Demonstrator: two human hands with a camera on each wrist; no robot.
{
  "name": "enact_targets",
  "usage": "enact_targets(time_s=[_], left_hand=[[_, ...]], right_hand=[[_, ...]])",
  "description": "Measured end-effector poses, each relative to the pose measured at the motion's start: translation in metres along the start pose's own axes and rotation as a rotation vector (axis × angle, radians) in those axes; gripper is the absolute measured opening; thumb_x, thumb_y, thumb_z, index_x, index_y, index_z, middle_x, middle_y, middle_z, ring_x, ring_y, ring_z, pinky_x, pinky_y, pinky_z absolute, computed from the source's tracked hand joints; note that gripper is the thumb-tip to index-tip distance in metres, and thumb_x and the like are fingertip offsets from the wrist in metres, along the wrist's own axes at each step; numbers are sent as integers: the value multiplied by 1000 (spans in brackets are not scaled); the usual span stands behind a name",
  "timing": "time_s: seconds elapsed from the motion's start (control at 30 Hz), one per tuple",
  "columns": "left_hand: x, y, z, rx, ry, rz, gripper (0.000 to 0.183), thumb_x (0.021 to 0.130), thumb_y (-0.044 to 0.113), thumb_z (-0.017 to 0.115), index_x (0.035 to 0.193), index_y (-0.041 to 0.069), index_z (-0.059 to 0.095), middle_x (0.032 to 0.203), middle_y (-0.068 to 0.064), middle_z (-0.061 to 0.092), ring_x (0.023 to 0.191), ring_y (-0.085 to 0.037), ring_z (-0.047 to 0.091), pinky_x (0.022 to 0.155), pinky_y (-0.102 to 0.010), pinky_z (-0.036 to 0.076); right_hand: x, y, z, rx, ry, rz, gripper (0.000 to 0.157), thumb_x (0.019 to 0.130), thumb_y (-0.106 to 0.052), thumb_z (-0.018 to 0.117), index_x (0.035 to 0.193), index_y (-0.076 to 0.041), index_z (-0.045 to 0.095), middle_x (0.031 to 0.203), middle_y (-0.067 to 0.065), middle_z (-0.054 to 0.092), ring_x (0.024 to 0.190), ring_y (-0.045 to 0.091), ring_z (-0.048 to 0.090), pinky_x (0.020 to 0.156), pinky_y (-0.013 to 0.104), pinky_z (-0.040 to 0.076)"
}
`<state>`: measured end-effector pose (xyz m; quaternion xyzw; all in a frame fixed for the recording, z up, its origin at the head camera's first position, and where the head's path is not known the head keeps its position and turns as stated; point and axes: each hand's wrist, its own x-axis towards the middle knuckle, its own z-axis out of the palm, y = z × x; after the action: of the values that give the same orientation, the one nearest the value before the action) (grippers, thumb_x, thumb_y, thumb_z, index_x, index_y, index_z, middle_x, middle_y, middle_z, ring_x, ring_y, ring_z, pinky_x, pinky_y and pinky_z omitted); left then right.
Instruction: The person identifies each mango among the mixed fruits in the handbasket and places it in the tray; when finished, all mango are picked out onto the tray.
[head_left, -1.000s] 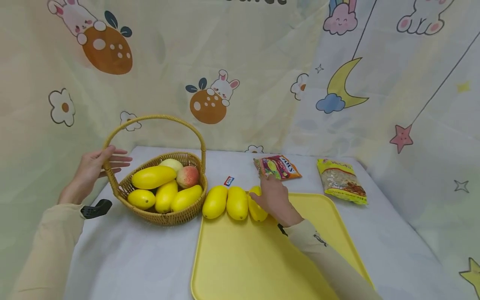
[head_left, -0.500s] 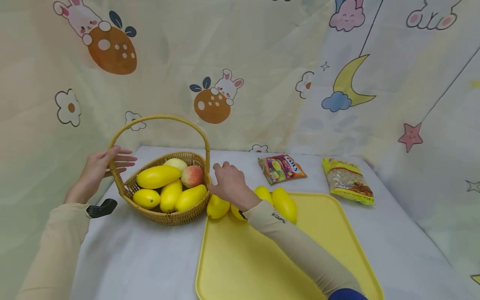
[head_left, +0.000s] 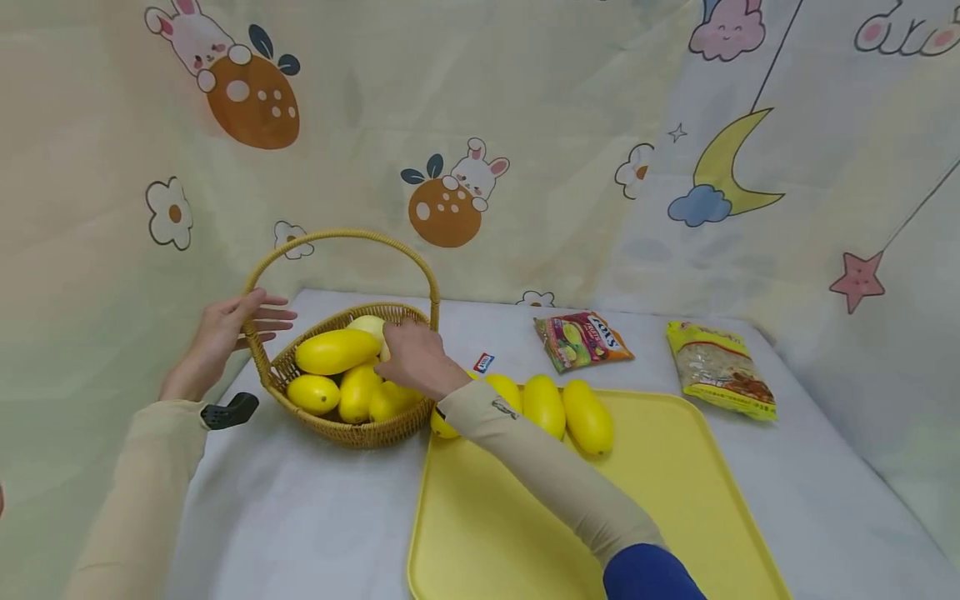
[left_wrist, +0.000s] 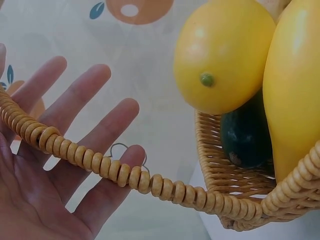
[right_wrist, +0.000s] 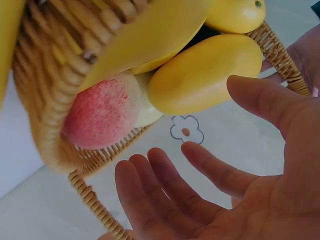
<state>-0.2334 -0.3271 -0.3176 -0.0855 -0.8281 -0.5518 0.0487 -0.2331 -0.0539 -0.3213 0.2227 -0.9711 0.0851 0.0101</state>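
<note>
A wicker basket (head_left: pixel 360 435) with a tall arched handle holds several yellow mangoes (head_left: pixel 337 352) and a pale round fruit (head_left: pixel 368 324). Also in it are a reddish peach (right_wrist: pixel 104 114) and a dark green fruit (left_wrist: pixel 246 132). My left hand (head_left: pixel 223 337) rests its palm side against the handle (left_wrist: pixel 107 167), fingers straight and spread. Over the basket's right side hovers my right hand (head_left: pixel 420 358), covering the peach in the head view. In the right wrist view its fingers are spread and slightly bent, thumb beside a mango, with nothing between them.
A yellow tray (head_left: pixel 510 517) lies right of the basket, with several mangoes (head_left: pixel 588 417) lined along its far edge. Behind it are a small wrapped piece (head_left: pixel 483 362) and a candy bag (head_left: pixel 583 340). A yellow snack bag (head_left: pixel 720 371) lies at the right.
My right hand has left the mangoes on the tray and moved left over the basket. The left hand stays at the handle. The head view has turned slightly left.
</note>
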Motion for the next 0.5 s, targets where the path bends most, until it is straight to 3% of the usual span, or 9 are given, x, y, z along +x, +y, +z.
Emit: enact_targets(time_s=[0.13,0.37,0.5], left_hand=[[1,0,2,-1,16,4,55,98,54,39,122,10,62,93,22,70,90,-1,68,75,-20,55],[1,-1,0,-41,-10,20,41,100,50,40,113,21,65,94,20,70,91,-3,68,75,-21,55],[2,-2,-1,-50,-19,26,38,100,49,40,112,22,65,94,19,71,91,-4,68,75,-21,55]], right_hand=[[12,-8,1,-3,11,-17,38,88,-40,65,112,-12,57,95,5,57,83,18,55,58,30,47],[30,-22,4,11,-39,-38,63,86,-40,69,139,-16,46,123,7,54,93,19,56,66,31,50],[37,-27,9,54,-69,-27,71,83,-40,72,144,-19,41,129,7,51,97,19,55,74,31,51]])
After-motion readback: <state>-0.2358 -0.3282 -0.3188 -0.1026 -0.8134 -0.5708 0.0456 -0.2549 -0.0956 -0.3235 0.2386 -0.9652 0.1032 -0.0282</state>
